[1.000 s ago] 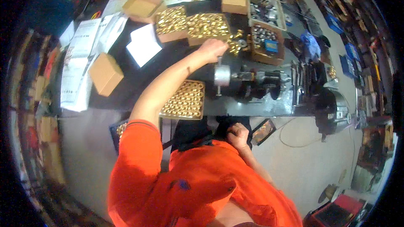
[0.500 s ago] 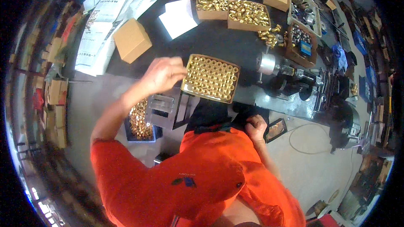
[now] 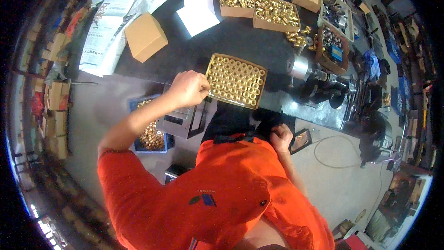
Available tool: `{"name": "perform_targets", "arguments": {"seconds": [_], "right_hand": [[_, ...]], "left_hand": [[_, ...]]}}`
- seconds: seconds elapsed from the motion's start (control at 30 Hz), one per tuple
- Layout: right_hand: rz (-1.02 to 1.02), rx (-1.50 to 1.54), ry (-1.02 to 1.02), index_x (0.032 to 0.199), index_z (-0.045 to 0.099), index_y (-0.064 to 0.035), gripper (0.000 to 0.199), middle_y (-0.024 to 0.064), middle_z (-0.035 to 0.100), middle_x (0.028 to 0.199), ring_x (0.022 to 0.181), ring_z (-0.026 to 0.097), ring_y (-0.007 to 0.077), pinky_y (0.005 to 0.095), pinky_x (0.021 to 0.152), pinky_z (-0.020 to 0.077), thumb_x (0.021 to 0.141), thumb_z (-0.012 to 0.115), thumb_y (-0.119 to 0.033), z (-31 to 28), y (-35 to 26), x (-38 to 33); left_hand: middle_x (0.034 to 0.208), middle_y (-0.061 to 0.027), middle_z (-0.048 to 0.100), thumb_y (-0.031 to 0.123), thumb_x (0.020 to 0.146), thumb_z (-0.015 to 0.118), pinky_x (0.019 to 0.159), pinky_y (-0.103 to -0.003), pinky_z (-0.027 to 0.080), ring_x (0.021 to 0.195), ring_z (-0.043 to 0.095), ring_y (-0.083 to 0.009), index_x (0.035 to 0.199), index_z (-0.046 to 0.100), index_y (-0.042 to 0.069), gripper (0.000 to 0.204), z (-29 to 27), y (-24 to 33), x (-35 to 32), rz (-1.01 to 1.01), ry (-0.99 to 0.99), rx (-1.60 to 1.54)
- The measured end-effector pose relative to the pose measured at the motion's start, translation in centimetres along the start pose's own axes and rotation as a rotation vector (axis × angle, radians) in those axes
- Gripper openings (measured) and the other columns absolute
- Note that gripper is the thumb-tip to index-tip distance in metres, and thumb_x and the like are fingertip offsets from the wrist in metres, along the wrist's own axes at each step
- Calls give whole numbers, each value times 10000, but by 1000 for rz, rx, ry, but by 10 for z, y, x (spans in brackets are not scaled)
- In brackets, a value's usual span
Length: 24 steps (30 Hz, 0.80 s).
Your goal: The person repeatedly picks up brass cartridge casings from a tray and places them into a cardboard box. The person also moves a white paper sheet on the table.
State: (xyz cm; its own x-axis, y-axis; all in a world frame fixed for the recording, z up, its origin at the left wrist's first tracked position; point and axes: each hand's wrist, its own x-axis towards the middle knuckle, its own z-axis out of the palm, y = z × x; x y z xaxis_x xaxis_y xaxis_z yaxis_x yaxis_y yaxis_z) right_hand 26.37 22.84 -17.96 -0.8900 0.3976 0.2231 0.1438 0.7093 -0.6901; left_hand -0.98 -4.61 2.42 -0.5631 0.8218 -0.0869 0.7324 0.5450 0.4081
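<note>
At the left edge of the cardboard tray (image 3: 263,85), the person's left hand (image 3: 188,88) bunches its fingertips, any pinch unclear; the right hand (image 3: 281,137) curls into a fist nearer the body than the tray; black tabletop (image 3: 233,37) extends beyond its far edge.

There are two hands (image 3: 188,89) (image 3: 281,138), one brass-filled tray (image 3: 262,89) and two brass-heaped cartons (image 3: 236,11) (image 3: 275,24).

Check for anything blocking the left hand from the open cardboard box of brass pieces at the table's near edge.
Nothing visible does. The left hand is right at the left side of the box, with no other object showing between them; whether they actually touch, I cannot tell.
</note>
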Motion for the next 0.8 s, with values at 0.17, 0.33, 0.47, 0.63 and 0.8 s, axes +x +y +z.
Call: {"name": "perform_targets", "arguments": {"seconds": [0.17,0.33,0.47,0.63,0.8], "right_hand": [[-5,36,7,684,613,-54,89,106,541,678,660,569,298,378,585,458,598,588,-55,-4,-11,4],[-34,37,23,689,614,-46,100,110,562,697,670,577,302,370,598,469,592,592,-59,-4,-9,4],[-32,48,27,687,617,-46,104,113,558,693,665,576,304,374,597,473,587,590,-55,-4,-9,4],[-75,21,21,686,620,-47,105,112,551,685,654,570,303,379,589,471,586,588,-54,-5,-9,5],[-31,42,19,699,625,-64,115,110,545,690,653,557,320,397,584,458,589,624,-98,-2,-4,3]], "left_hand": [[783,-102,674,145,717,651,648,-423,520,735,656,-308,757,708,55,114,3,2,-1,-33,16,-6],[735,-99,671,145,716,653,635,-417,520,705,656,-308,748,716,71,102,9,4,-1,-65,52,19],[717,-108,677,161,719,671,646,-405,527,689,662,-303,738,725,83,97,11,8,1,-198,28,-36],[735,-113,694,167,703,692,684,-401,539,720,678,-294,736,746,111,84,10,10,2,-310,15,-145],[686,-126,679,177,690,725,598,-360,514,610,663,-246,762,738,62,136,9,6,7,-309,-7,-140]]}}
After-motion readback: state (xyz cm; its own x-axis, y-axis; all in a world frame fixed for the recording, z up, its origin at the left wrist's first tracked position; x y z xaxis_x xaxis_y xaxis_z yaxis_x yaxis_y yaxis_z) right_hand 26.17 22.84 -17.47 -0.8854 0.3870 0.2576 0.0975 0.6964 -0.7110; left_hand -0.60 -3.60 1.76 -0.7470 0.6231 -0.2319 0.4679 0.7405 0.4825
